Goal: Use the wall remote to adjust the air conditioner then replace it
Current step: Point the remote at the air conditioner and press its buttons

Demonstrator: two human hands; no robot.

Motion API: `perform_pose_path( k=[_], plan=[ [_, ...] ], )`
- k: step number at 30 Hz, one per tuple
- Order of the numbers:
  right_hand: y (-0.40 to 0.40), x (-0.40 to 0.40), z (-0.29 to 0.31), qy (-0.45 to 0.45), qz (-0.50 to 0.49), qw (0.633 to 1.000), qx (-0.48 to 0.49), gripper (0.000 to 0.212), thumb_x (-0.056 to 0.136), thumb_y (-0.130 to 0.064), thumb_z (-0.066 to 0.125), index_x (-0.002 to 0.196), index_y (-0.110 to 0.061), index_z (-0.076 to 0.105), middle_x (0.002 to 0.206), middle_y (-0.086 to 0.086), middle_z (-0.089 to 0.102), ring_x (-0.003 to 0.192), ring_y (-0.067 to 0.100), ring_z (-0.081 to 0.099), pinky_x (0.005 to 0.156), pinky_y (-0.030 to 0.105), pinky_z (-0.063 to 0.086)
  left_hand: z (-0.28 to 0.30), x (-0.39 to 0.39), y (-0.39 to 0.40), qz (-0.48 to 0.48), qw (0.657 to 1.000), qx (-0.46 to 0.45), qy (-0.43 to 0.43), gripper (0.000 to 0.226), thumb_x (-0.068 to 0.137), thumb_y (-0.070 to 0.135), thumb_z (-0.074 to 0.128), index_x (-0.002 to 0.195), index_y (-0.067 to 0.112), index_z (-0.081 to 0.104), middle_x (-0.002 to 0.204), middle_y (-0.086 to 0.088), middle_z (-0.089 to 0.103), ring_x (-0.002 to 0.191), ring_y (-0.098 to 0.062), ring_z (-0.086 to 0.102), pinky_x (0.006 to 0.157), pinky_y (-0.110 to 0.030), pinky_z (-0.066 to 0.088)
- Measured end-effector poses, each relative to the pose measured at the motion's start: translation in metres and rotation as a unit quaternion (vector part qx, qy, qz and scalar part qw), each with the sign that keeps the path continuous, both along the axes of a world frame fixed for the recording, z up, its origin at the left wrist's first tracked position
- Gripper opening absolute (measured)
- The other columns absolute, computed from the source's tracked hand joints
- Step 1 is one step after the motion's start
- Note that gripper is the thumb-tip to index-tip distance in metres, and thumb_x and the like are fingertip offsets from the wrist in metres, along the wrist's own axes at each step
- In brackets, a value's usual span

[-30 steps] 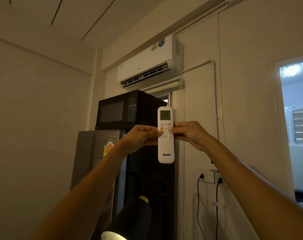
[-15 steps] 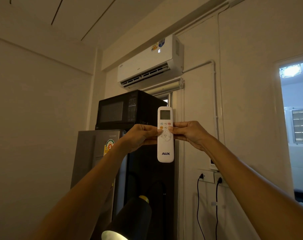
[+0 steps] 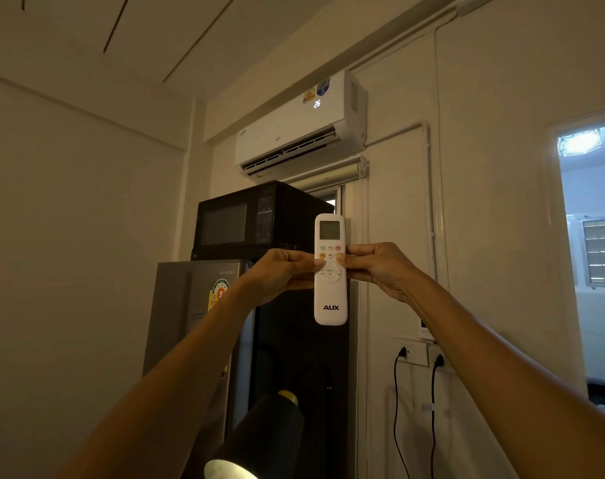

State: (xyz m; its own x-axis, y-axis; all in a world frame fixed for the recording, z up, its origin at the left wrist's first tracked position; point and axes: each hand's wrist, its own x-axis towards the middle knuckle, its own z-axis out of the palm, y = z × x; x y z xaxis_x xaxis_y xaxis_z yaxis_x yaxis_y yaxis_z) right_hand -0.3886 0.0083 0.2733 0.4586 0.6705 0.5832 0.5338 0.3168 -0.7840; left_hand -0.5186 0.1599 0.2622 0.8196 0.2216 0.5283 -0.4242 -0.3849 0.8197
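A white AUX remote is held upright in front of me, its small screen at the top. My left hand grips its left edge and my right hand grips its right edge, both thumbs resting on the buttons. High on the wall hangs the white air conditioner, its front showing a lit "26" and its louvre slightly open. A small white holder is partly hidden behind my right forearm on the wall.
A black microwave sits on a grey fridge at left. A black lamp shade points up from below. Two plugs fill wall sockets at right. An open doorway is at the far right.
The air conditioner's front display has lit up, reading 26 now. The remote has shifted slightly upward; both hands keep their grip.
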Motion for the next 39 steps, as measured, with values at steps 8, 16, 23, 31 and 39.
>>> perform_pose_path(
  k=[8, 16, 23, 31, 39],
  plan=[
    [-0.0021, 0.0015, -0.0011, 0.001, 0.013, 1.0, 0.004, 0.029, 0.08, -0.007, 0.065, 0.108, -0.006, 0.064, 0.101, 0.005, 0.068, 0.093, 0.021, 0.066, 0.072, 0.028, 0.057, -0.0004, 0.0007, -0.0003, -0.003, 1.0, 0.004, 0.006, 0.016, 0.089, 0.013, 0.055, 0.102, 0.01, 0.064, 0.101, -0.005, 0.069, 0.089, -0.015, 0.071, 0.073, -0.025, 0.059],
    [-0.0008, 0.0027, -0.0012, -0.002, 0.018, 1.0, 0.006, 0.024, 0.079, -0.008, 0.067, 0.102, -0.01, 0.066, 0.099, 0.003, 0.069, 0.091, 0.019, 0.067, 0.073, 0.028, 0.058, -0.0005, 0.0001, -0.0005, -0.005, 1.0, -0.001, 0.007, 0.015, 0.089, 0.013, 0.055, 0.101, 0.011, 0.064, 0.1, -0.006, 0.069, 0.088, -0.015, 0.071, 0.073, -0.026, 0.059],
    [0.0002, 0.003, -0.0028, 0.002, 0.018, 1.0, 0.008, 0.024, 0.079, -0.007, 0.067, 0.103, -0.009, 0.066, 0.104, 0.005, 0.068, 0.093, 0.02, 0.067, 0.074, 0.029, 0.057, -0.0021, 0.0001, 0.0004, -0.005, 1.0, -0.002, 0.008, 0.015, 0.089, 0.013, 0.055, 0.1, 0.011, 0.064, 0.101, -0.006, 0.069, 0.089, -0.015, 0.07, 0.075, -0.026, 0.059],
    [0.0005, 0.002, -0.0044, 0.004, 0.022, 1.0, 0.012, 0.018, 0.079, -0.007, 0.066, 0.096, -0.013, 0.067, 0.1, 0.003, 0.068, 0.091, 0.019, 0.067, 0.073, 0.028, 0.057, -0.0035, 0.0003, 0.0018, -0.004, 1.0, -0.005, 0.011, 0.014, 0.09, 0.013, 0.054, 0.1, 0.01, 0.064, 0.101, -0.006, 0.068, 0.088, -0.014, 0.071, 0.073, -0.025, 0.059],
    [0.0018, 0.0011, -0.0043, -0.001, 0.02, 1.0, 0.009, 0.018, 0.079, -0.007, 0.066, 0.096, -0.014, 0.067, 0.097, 0.001, 0.068, 0.086, 0.014, 0.068, 0.069, 0.026, 0.058, -0.0035, -0.001, 0.0027, -0.007, 1.0, -0.002, 0.01, 0.016, 0.09, 0.012, 0.053, 0.102, 0.01, 0.063, 0.102, -0.006, 0.068, 0.088, -0.014, 0.07, 0.075, -0.026, 0.059]
  ],
)
